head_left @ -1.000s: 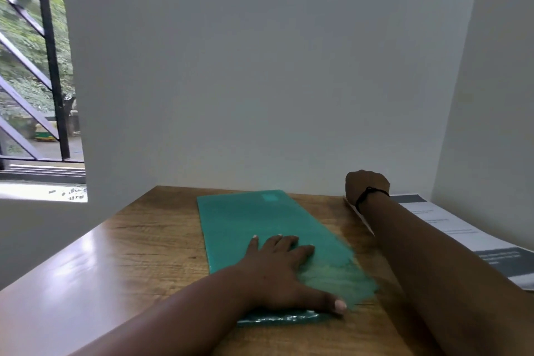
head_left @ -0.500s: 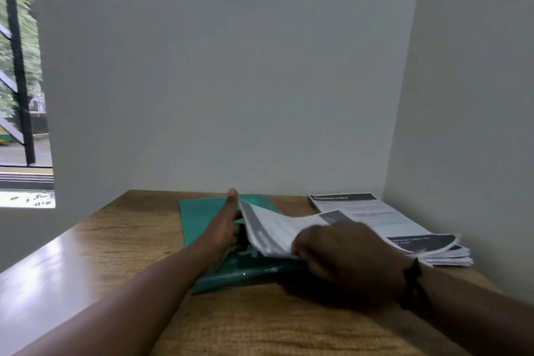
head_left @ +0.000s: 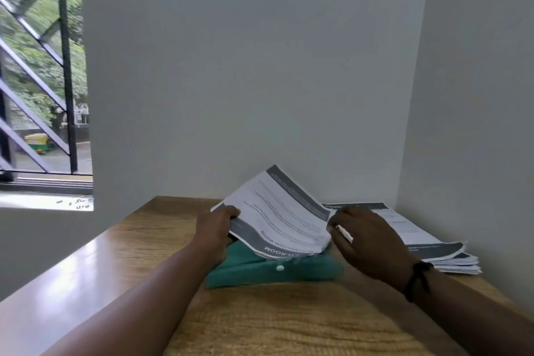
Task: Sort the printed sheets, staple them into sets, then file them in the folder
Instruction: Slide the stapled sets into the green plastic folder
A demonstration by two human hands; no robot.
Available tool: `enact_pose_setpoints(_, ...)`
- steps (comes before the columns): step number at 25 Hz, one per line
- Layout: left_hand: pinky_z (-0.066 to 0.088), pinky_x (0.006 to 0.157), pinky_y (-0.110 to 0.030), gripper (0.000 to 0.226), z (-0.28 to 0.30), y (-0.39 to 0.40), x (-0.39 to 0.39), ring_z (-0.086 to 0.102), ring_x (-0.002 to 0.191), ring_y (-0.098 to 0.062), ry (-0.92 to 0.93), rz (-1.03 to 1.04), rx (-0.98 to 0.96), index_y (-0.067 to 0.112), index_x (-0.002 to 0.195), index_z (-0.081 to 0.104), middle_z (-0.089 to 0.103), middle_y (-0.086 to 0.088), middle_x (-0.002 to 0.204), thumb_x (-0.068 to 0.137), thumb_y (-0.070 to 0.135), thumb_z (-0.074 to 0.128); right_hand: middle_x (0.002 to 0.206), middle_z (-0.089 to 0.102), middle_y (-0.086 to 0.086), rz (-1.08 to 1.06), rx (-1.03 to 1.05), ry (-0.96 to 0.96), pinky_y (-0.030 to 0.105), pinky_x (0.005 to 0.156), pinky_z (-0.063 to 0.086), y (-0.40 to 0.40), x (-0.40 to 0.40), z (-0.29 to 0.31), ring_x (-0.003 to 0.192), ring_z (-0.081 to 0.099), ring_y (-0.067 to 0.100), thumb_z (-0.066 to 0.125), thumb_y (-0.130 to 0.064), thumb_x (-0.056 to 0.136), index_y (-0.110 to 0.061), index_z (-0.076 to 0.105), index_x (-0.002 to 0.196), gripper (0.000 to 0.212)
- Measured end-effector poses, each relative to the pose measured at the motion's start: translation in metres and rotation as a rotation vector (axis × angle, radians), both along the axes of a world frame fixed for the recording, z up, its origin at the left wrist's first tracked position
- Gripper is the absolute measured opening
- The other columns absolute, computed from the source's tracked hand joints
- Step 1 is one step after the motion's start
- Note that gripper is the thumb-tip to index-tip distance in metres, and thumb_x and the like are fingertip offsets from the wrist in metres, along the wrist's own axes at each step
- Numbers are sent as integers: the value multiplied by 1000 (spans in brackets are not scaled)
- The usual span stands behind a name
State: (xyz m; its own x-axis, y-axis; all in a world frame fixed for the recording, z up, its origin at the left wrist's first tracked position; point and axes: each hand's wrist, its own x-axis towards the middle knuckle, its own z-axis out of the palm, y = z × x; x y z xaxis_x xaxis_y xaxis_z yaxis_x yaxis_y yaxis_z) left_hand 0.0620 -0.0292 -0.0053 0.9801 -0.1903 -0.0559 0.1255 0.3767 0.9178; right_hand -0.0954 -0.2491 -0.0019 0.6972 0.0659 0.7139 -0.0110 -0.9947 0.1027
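Sheets [head_left: 277, 211] of printed paper, a thin set, arch above the green folder [head_left: 274, 270] on the bench [head_left: 274, 321]. The left hand [head_left: 215, 227] grips their left edge, fingers [head_left: 231, 211] curled over it; the right hand [head_left: 367, 240] curls at the set's right edge, though whether it truly pinches the paper cannot be told. Paper this light looks floppy and slick, likely to fan or crease, so both side edges seem the safest hold. More sheets, the spare stack [head_left: 433, 251], lie just beyond the right hand's knuckles.
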Motion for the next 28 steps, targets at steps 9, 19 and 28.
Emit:
enact_pose_setpoints(9, 58, 65, -46, 34, -2, 0, -16, 64, 98, -38, 106, -189, 167, 0, 121, 49, 62, -20, 105, 91, 12, 58, 132, 54, 13, -270, 507, 702, 30, 109, 30, 34, 56, 2, 124, 43, 21, 59, -45, 86, -19, 64, 86, 26)
enact_pose_setpoints(19, 61, 69, -45, 48, -2, 19, 9, 61, 99, -42, 158, -401, 153, 0, 127, 46, 61, -28, 117, 79, 1, 45, 114, 56, 1, 21, 941, 572, 14, 71, 45, 10, 49, -11, 95, 52, 9, 76, -4, 75, -17, 40, 136, 73)
enact_pose_setpoints(28, 61, 66, -36, 21, 3, 18, -4, 70, 84, -33, 181, -494, 444, 2, 111, 56, 73, -20, 97, 91, 5, 57, 120, 56, 6, 52, 1253, 405, 20, 68, 43, 0, 52, -12, 96, 53, 13, 77, -10, 75, -16, 55, 113, 45)
